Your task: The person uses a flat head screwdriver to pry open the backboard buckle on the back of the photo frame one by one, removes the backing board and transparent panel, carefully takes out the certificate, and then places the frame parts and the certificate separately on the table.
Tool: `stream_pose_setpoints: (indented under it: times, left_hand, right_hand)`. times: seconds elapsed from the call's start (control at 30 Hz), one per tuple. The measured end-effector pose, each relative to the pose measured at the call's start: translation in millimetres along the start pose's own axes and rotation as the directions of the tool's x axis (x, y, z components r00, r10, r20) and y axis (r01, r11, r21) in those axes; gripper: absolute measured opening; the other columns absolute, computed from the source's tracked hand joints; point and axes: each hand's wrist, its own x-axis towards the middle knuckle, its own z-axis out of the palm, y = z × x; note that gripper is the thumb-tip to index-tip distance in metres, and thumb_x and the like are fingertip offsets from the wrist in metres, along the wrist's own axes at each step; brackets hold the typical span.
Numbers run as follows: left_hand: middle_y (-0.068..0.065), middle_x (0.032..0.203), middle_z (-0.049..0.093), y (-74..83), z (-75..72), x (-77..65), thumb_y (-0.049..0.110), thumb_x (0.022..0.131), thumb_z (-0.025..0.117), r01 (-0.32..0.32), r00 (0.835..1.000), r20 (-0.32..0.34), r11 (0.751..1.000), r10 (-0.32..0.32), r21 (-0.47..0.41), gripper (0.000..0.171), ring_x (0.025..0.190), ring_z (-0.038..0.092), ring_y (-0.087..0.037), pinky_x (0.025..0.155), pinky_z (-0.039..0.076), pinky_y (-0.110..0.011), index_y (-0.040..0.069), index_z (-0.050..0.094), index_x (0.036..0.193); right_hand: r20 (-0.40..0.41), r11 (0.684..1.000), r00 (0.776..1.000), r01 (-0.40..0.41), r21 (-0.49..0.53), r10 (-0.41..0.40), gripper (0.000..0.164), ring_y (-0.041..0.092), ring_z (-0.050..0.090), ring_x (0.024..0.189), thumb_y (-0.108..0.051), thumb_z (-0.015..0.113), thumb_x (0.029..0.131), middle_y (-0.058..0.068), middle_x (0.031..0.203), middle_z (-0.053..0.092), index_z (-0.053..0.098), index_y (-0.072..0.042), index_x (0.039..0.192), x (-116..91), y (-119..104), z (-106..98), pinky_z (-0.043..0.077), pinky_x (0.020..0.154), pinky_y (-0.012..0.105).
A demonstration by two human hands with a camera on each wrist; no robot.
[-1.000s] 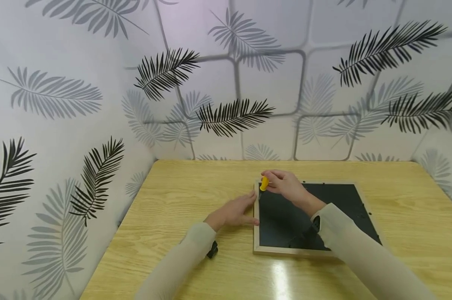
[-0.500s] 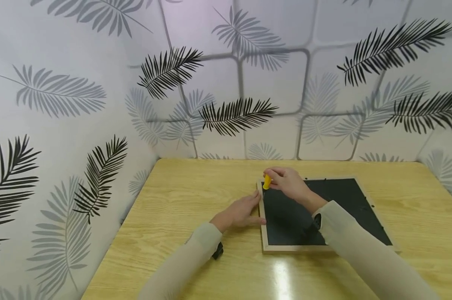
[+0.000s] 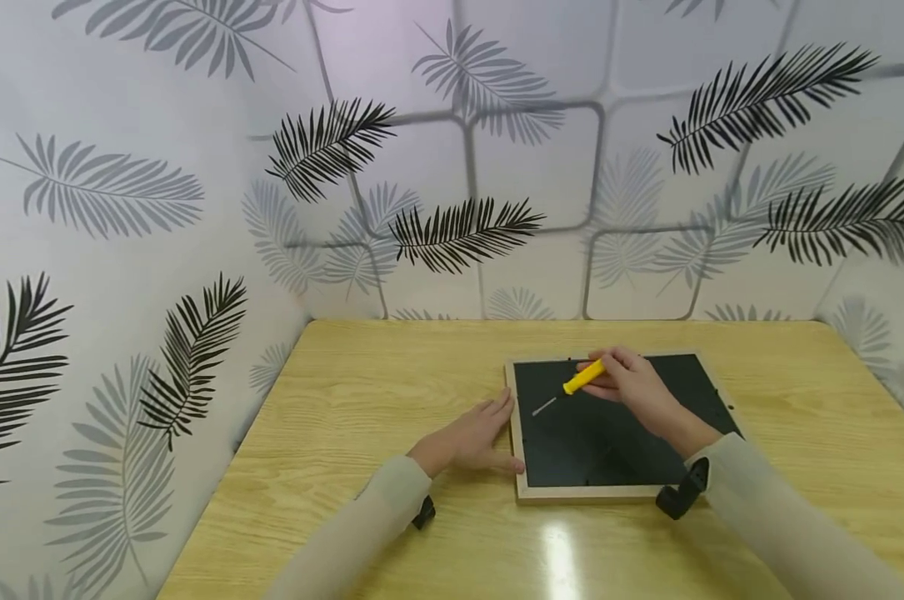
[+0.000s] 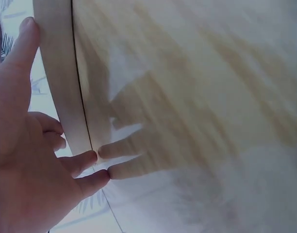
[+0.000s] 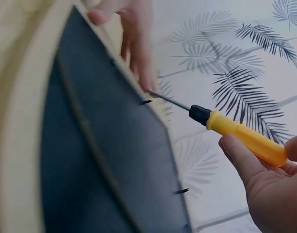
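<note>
A picture frame (image 3: 594, 493) with a light wooden rim lies back side up on the table, its dark backing board (image 3: 616, 458) facing me. Small dark tabs (image 5: 181, 191) stick out along the rim in the right wrist view. My right hand (image 3: 639, 396) grips the yellow handle of a screwdriver (image 3: 585, 377). The screwdriver slants down to the left, its metal tip over the left part of the board. My left hand (image 3: 470, 437) touches the frame's left side, fingers spread, with the thumb at the rim lower down.
The light wood table (image 3: 362, 367) extends around the frame on all sides. Behind it and to the left stand pale walls (image 3: 422, 275) with a leaf pattern. Dark wrist cameras (image 3: 680, 497) sit on both wrists.
My right hand has drawn the screwdriver away from the frame's upper left corner, to the right, and tilted it so its shaft shows. The left hand has stayed on the left side.
</note>
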Motion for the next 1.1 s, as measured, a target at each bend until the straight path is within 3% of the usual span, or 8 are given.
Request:
stream_pose_setpoints:
  times: [0.2, 0.37, 0.6, 0.9, 1.1]
  left_hand:
    - [-0.012, 0.157, 0.0, -1.4, -7.1, 8.1, 0.062, 0.084, 0.058, -0.006, 1.0, -0.006, 1.0, 0.006, -0.016, 0.104, 0.14, 0.014, -0.036, 0.112, 0.018, -0.042, 0.003, 0.005, 0.152]
    - [-0.008, 0.158, -0.001, -1.6, -8.8, 15.3, 0.059, 0.088, 0.053, -0.031, 1.0, -0.003, 1.0, 0.031, -0.004, 0.095, 0.141, 0.013, -0.035, 0.112, 0.018, -0.042, 0.008, 0.007, 0.153]
    - [0.001, 0.158, -0.003, 4.6, -7.8, 18.4, 0.07, 0.083, 0.05, -0.019, 0.999, 0.034, 0.999, 0.02, -0.029, 0.1, 0.142, 0.011, -0.03, 0.112, 0.017, -0.044, 0.016, 0.002, 0.153]
    - [-0.001, 0.158, -0.003, 3.5, -10.3, 26.2, 0.066, 0.084, 0.053, -0.013, 1.0, 0.027, 1.0, 0.013, 0.0, 0.1, 0.142, 0.013, -0.031, 0.113, 0.016, -0.04, 0.012, 0.002, 0.153]
    - [-0.002, 0.158, -0.002, 3.4, -10.9, 28.2, 0.065, 0.085, 0.053, -0.01, 1.0, 0.026, 0.999, 0.011, -0.032, 0.101, 0.142, 0.013, -0.031, 0.113, 0.015, -0.042, 0.012, 0.002, 0.153]
  right_hand:
    - [-0.03, 0.982, 0.995, -0.085, 0.168, 0.091, 0.04, 0.012, 0.062, 0.101, -0.018, 0.03, 0.106, 0.026, 0.129, 0.048, 0.031, 0.012, 0.132, -18.8, 14.8, -7.5, 0.046, 0.092, 0.035]
    - [-0.037, 0.959, 0.992, -0.104, 0.262, 0.117, 0.042, 0.012, 0.061, 0.103, -0.015, 0.029, 0.105, 0.021, 0.132, 0.048, 0.026, 0.014, 0.135, -23.8, 21.9, -5.1, 0.045, 0.094, 0.033]
    - [-0.059, 0.95, 0.99, -0.105, 0.294, 0.128, 0.042, 0.012, 0.062, 0.102, -0.016, 0.029, 0.106, 0.015, 0.128, 0.053, 0.026, 0.014, 0.135, -29.6, 29.3, -8.0, 0.045, 0.092, 0.032]
    - [-0.058, 0.944, 0.989, -0.113, 0.309, 0.137, 0.042, 0.011, 0.062, 0.102, -0.016, 0.027, 0.106, 0.015, 0.128, 0.053, 0.026, 0.014, 0.136, -28.7, 31.0, -12.0, 0.045, 0.093, 0.032]
    - [-0.07, 0.947, 0.984, -0.14, 0.29, 0.167, 0.046, 0.01, 0.062, 0.101, -0.017, 0.025, 0.106, 0.029, 0.142, 0.036, 0.023, 0.015, 0.139, -25.1, 34.7, -12.7, 0.045, 0.093, 0.031]
